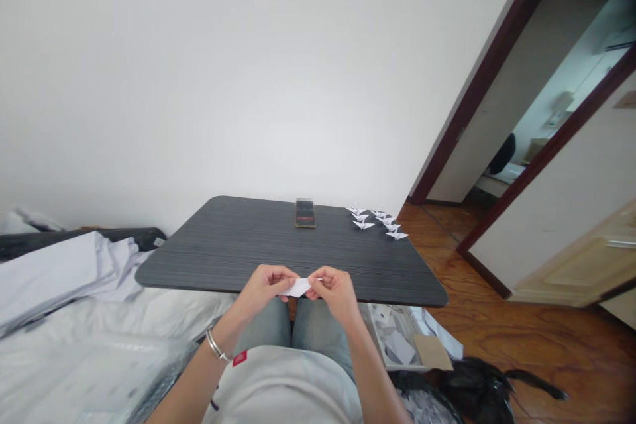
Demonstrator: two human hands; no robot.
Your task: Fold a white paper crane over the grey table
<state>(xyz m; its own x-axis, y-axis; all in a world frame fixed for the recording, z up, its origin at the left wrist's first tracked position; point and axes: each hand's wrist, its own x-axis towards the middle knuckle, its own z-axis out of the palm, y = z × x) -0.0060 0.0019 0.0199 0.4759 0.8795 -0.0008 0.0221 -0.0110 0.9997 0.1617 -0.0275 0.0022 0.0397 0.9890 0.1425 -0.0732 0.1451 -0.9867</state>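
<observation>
My left hand and my right hand are raised together just over the near edge of a dark grey wood-grain table. Between their fingertips both hands pinch a folded piece of white paper, with part of it hidden by my fingers. Several white origami cranes stand at the far right of the tabletop, well beyond my hands. A silver bangle circles my left wrist.
A dark rectangular object in a stand sits at the table's far edge. White bedding lies to the left. Low on the right are an open box holding paper and a black plastic bag, beside a wooden floor.
</observation>
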